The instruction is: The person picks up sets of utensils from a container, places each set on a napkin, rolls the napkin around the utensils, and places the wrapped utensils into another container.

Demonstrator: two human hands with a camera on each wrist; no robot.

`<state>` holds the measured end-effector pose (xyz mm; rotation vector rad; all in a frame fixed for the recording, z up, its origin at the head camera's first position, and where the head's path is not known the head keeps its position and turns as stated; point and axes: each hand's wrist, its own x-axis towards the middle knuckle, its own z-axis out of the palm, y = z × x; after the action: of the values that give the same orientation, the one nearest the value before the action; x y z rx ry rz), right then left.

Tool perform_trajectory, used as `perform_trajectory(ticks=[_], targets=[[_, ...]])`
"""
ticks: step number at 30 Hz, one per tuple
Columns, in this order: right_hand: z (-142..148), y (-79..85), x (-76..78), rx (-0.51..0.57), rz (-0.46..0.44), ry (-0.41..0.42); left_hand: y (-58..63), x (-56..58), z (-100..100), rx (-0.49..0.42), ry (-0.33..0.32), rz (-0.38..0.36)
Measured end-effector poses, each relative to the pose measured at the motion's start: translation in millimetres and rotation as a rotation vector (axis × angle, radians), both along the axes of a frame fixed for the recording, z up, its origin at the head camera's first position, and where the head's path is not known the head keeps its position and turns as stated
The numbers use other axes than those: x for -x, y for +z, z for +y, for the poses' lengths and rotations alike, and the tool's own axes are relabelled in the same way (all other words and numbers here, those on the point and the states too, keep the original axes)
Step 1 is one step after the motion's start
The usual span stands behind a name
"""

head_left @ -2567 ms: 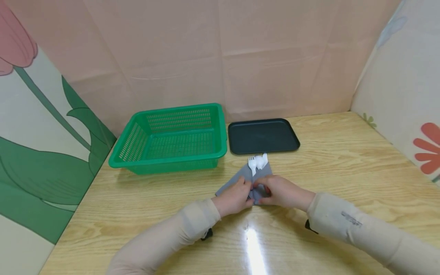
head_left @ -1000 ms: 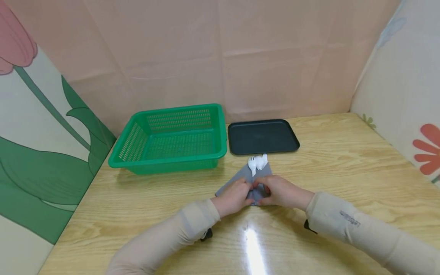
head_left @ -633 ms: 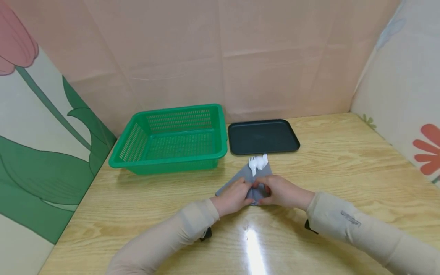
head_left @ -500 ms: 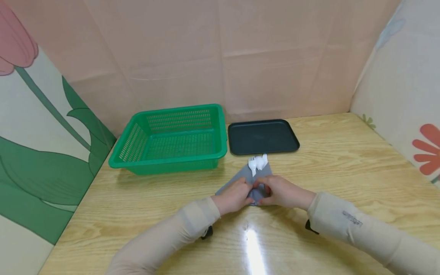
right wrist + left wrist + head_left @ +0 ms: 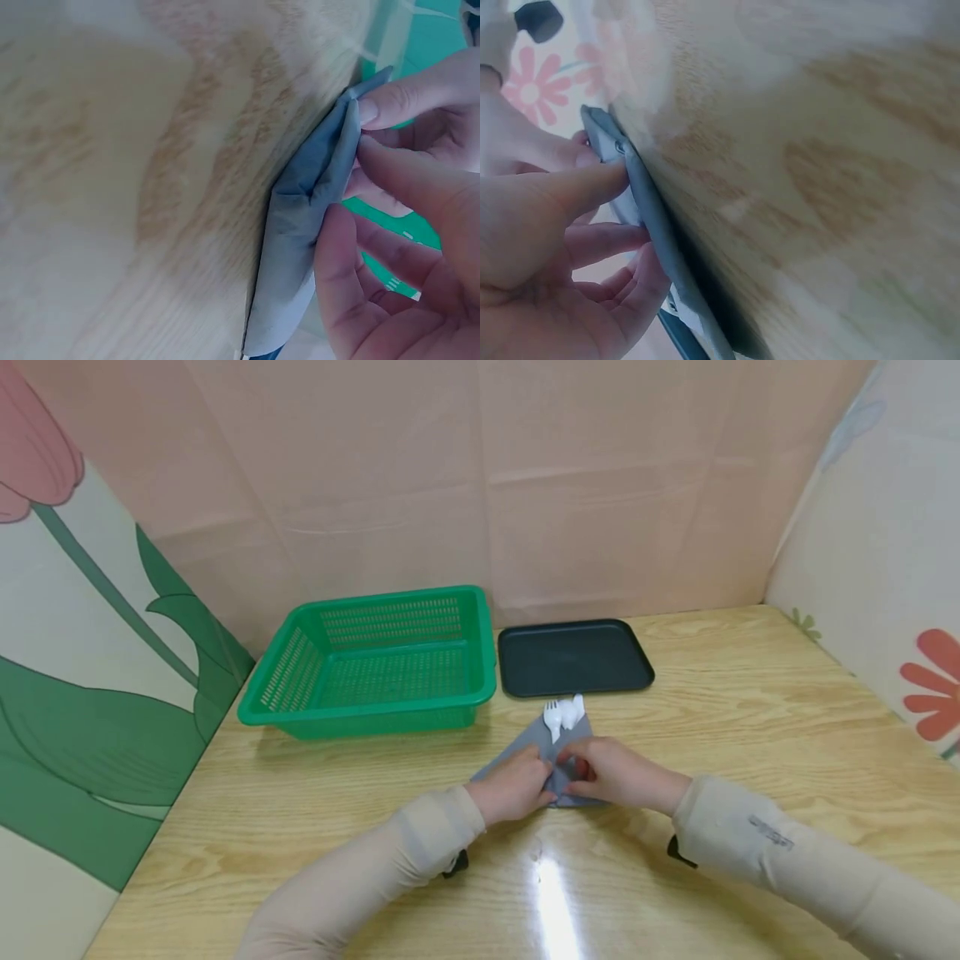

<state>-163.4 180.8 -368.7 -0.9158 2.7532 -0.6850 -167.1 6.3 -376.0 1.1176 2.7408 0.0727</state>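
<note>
A grey cloth napkin [image 5: 532,737], folded to a point at its near side, lies on the table with white plastic cutlery sticking out at the far end. A fork [image 5: 552,718] shows clearly; beside it are a spoon [image 5: 569,715] and what looks like a knife handle [image 5: 579,703]. My left hand [image 5: 512,787] holds the napkin's near left part, thumb on the fold [image 5: 649,202]. Opposite it, my right hand [image 5: 622,772] grips the right part with bent thumb and index finger. In the right wrist view both thumbs meet at the napkin's folded edge [image 5: 352,142].
A green perforated basket [image 5: 390,703] stands at the back left. Right of it, a black tray [image 5: 573,658] lies just beyond the cutlery tips. The wooden table [image 5: 750,710] reaches to a pink cloth backdrop and printed side panels.
Both hands have stayed at the napkin. My right hand has shifted slightly up and right, widening the gap to my left hand. The napkin and cutlery have barely moved.
</note>
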Motion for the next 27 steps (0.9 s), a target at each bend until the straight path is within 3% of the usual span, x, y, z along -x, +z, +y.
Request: perform_trajectory(ticks=[27], targets=[[-4.0,-2.1,0.6,-0.036,0.043,0.024,-2.1,0.0,1.7,0.004,0.015,0.049]])
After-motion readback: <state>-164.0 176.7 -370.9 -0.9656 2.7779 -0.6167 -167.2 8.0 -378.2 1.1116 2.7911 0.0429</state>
